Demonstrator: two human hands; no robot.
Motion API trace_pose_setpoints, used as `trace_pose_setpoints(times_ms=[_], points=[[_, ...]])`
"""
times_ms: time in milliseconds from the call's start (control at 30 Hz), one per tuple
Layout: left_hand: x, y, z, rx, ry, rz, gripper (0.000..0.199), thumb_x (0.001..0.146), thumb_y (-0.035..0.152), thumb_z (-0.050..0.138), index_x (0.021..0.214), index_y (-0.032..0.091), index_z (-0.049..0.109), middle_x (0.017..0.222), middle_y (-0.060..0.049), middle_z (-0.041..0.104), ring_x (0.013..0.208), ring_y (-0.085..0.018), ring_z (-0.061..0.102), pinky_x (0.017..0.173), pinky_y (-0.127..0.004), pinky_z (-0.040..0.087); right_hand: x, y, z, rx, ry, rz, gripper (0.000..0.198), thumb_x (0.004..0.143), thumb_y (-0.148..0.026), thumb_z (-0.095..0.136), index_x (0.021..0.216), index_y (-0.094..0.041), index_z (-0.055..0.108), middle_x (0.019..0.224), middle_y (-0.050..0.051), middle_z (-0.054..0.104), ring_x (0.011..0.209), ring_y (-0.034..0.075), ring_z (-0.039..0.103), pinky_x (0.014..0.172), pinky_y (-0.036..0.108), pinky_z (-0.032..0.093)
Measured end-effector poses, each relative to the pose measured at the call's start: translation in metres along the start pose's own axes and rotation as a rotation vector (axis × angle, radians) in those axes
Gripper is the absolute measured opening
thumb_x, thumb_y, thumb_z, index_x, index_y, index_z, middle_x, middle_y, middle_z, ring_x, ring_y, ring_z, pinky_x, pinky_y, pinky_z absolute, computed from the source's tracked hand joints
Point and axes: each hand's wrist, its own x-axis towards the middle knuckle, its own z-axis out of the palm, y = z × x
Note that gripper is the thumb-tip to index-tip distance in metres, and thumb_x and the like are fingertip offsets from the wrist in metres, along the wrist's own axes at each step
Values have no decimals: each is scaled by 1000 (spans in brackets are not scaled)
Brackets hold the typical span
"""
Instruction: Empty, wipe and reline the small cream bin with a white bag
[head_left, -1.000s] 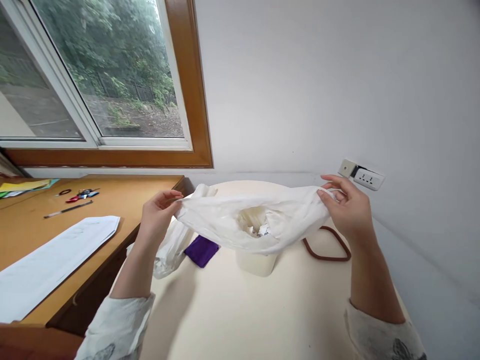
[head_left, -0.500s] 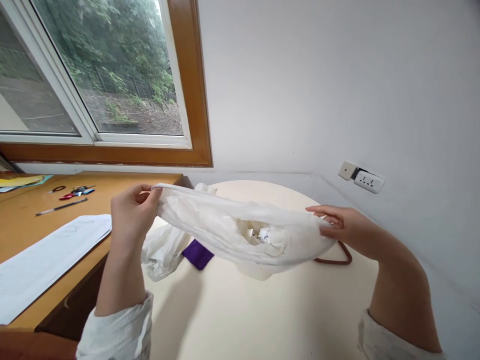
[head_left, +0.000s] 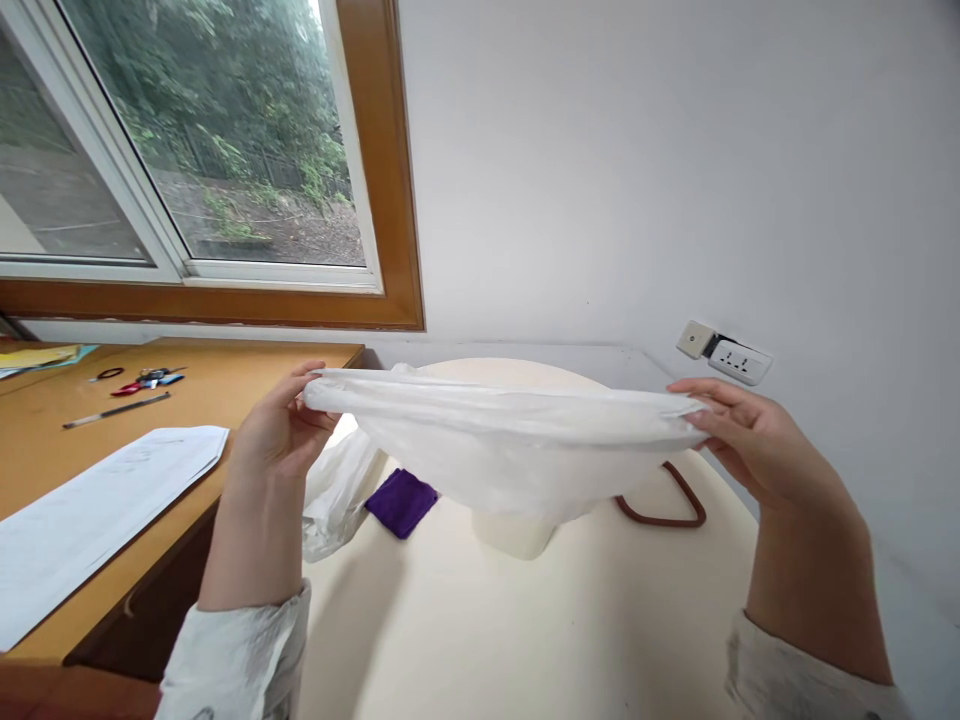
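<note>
A white plastic bag (head_left: 495, 440) is stretched sideways between my hands above the round table. My left hand (head_left: 281, 420) pinches its left end, and my right hand (head_left: 739, 430) grips the right end between thumb and fingers. Below the bag shows the lower part of a pale bin-like container (head_left: 514, 535); the bag hides its top and whatever is inside. Left of it lie a folded purple cloth (head_left: 401, 502) and another crumpled white plastic bag (head_left: 337, 490). A brown rounded triangular loop (head_left: 664, 520) lies on the right, near my right hand.
The cream round table (head_left: 465, 640) stands against the wall. On the left, a wooden desk (head_left: 202, 375) carries paper sheets (head_left: 112, 515), a pen (head_left: 116, 410) and keys (head_left: 150, 380). A wall socket (head_left: 740, 361) is at the right, and a window (head_left: 247, 140) at upper left.
My right hand has moved right and slightly up, pulling the bag wider and tauter. The bag's opening, which showed crumpled paper inside, is now out of sight.
</note>
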Motion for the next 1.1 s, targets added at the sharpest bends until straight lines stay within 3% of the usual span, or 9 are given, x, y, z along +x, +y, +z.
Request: trace_pose_setpoints(times_ms=[100,200,433,600,700,800,967,1033,1100], points=[[-1,-5,5,-142,55,-99,16,65,0,53,77,8,61,63,-3,62,65,-11,60,65,-23,55,8,6,7,302,134,-81,22,71,-32,68,91,-26,63,76,0,61,73,15,60,66,29,52],[-2,-8,5,-119,-30,-50,23,60,-3,56,79,7,63,71,-4,65,76,-14,63,73,-24,55,16,14,14,476,147,-122,13,74,-27,64,86,-29,61,85,0,61,87,19,60,72,36,52],[-1,-18,2,21,-129,154,28,54,1,71,81,10,68,69,-1,68,71,-11,62,76,-25,54,21,18,21,494,151,-157,11,75,-24,58,86,-27,61,89,3,64,96,23,60,79,43,51],[-3,-21,5,79,-74,294,22,55,9,74,75,9,66,69,-2,67,73,-14,64,81,-33,52,13,12,19,369,161,-133,30,70,-30,67,99,-26,65,94,6,67,98,25,61,83,43,51],[-2,-21,3,104,-78,279,11,60,9,69,67,10,61,60,-1,63,61,-12,61,69,-30,51,7,6,18,205,138,-90,46,63,-31,74,107,-26,64,93,5,68,96,23,61,84,38,52],[1,-22,1,105,-100,226,11,63,10,63,58,12,53,50,1,54,53,-10,55,57,-24,46,4,2,22,-32,173,-91,54,57,-30,78,109,-26,65,83,4,66,80,20,62,70,32,55],[1,-22,2,92,-69,174,15,63,9,61,58,14,48,54,2,50,55,-9,50,56,-23,43,5,3,31,-349,331,-229,27,66,-35,71,92,-26,71,68,0,55,46,7,41,38,21,39],[0,-20,4,63,-89,160,17,62,10,62,60,15,46,55,3,49,54,-8,50,55,-22,42,6,5,31,-381,367,-231,19,70,-38,67,84,-26,71,59,-2,49,42,6,31,34,21,31],[-2,-18,6,13,-128,148,20,62,9,62,61,16,44,52,5,46,50,-7,48,51,-20,41,8,7,30,-364,395,-230,18,71,-39,66,79,-24,70,58,-2,49,44,7,34,36,21,32]])
